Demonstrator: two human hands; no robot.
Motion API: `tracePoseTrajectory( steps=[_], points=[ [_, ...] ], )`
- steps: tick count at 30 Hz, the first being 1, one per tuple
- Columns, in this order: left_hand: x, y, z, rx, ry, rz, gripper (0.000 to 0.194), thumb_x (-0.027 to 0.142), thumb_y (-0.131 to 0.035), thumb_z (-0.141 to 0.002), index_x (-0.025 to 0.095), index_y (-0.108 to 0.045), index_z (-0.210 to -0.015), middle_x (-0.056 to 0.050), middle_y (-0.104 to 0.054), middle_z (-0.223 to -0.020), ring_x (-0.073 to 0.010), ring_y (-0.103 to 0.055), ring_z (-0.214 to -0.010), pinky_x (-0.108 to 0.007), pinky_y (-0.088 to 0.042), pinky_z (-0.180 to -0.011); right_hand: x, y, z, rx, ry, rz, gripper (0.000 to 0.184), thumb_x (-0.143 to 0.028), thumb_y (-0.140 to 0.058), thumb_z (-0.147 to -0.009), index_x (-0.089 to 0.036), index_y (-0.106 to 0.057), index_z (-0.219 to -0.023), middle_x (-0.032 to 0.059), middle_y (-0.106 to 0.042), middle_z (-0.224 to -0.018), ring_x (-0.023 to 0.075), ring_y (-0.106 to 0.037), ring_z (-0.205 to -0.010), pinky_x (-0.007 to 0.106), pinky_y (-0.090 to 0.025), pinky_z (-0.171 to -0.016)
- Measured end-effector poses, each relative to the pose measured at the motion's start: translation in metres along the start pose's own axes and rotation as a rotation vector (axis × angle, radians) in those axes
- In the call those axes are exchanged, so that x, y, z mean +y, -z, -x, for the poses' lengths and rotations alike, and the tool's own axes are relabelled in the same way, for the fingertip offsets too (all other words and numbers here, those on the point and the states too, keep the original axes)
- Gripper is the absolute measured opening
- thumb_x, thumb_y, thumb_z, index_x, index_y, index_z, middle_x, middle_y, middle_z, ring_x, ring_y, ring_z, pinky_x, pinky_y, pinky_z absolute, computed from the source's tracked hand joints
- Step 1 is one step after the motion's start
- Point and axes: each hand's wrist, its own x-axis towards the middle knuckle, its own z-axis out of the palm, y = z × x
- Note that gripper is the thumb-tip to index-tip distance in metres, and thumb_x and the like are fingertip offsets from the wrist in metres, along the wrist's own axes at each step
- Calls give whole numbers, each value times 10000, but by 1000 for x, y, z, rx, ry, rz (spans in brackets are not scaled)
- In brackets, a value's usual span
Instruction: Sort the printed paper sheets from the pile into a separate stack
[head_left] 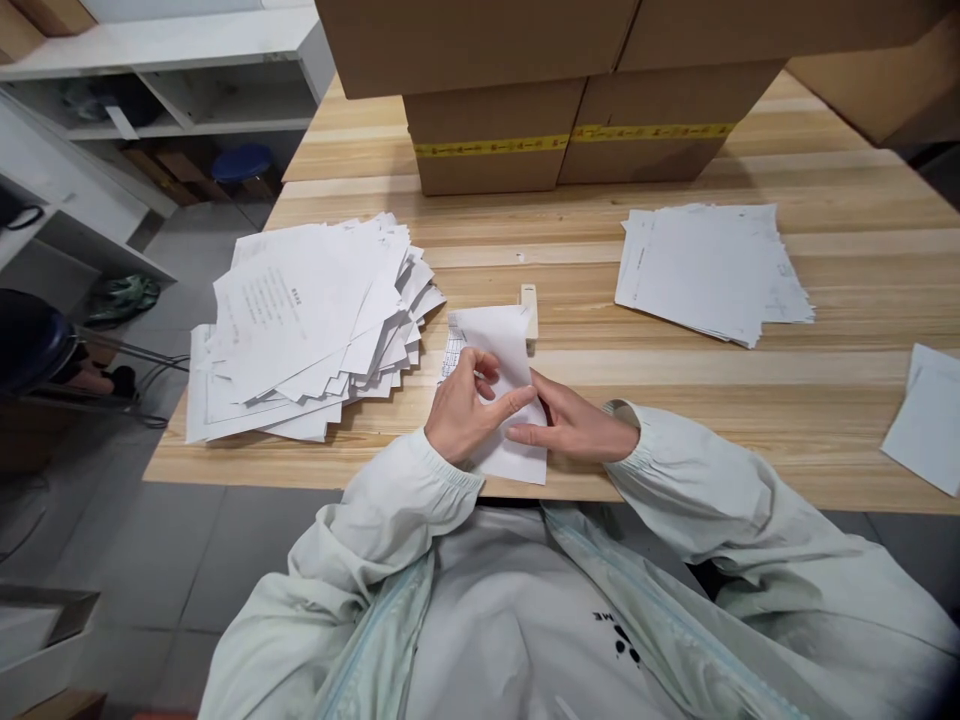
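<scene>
In front of me a folded sheet of white paper [499,335] lies near the table's front edge, with printed table lines showing at its left side. My left hand [466,408] rests on the sheet, fingers curled and thumb pressed along its face. From the right, my right hand [576,415] grips the sheet's right edge; its thumb is on top and some fingers are hidden behind the paper. Just beyond the sheet lies a small cream-coloured object [529,302], partly covered, whose kind I cannot make out.
A tall, untidy stack of printed sheets [315,310] stands at the left. A lower paper stack [697,268] lies at the right, and a few sheets [928,420] sit at the far right edge. Cardboard boxes [495,140] with yellow tape line the back of the wooden table [750,400].
</scene>
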Motion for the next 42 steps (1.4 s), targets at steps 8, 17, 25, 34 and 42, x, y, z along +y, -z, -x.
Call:
tracePoseTrajectory(
  steps=[8,17,25,34,42],
  points=[
    [-3,1,-3,28,-26,-16,470,560,-752,-762,222,-485,-951,1,-605,-927,-129,-566,-694,-329,-478,-728,3,0,3,-45,27,72,948,-468,-713,-869,-266,-176,-1624,117,-296,-1654,303,-371,-1493,516,-346,-1214],
    [-14,4,-4,16,-33,83,443,526,-758,-772,220,-515,-982,-8,-618,-943,-113,-586,-666,-287,-485,-616,-6,6,-1,-84,16,-80,756,-454,-643,-926,-252,-321,-1579,82,-448,-1573,264,-492,-1409,419,-467,-1124],
    [-8,2,-3,46,-2,88,475,542,-774,-747,220,-523,-989,-4,-618,-898,-111,-574,-638,-285,-486,-596,-2,-1,0,-30,76,93,772,-440,-708,-879,-240,-380,-1548,120,-491,-1534,310,-514,-1382,502,-441,-1145],
    [-11,7,-2,24,14,128,513,552,-761,-752,221,-545,-1079,-11,-640,-900,-126,-610,-678,-272,-525,-607,4,2,2,-57,-17,-2,921,-476,-706,-872,-307,-196,-1620,84,-343,-1638,284,-405,-1475,482,-381,-1194],
    [-9,8,-1,2,85,189,399,462,-690,-791,226,-486,-1039,-11,-619,-907,-143,-631,-669,-281,-542,-554,7,-3,5,228,-70,174,1165,-504,-737,-834,-244,70,-1633,171,-425,-1571,332,-585,-1306,509,-521,-1056]
  ],
)
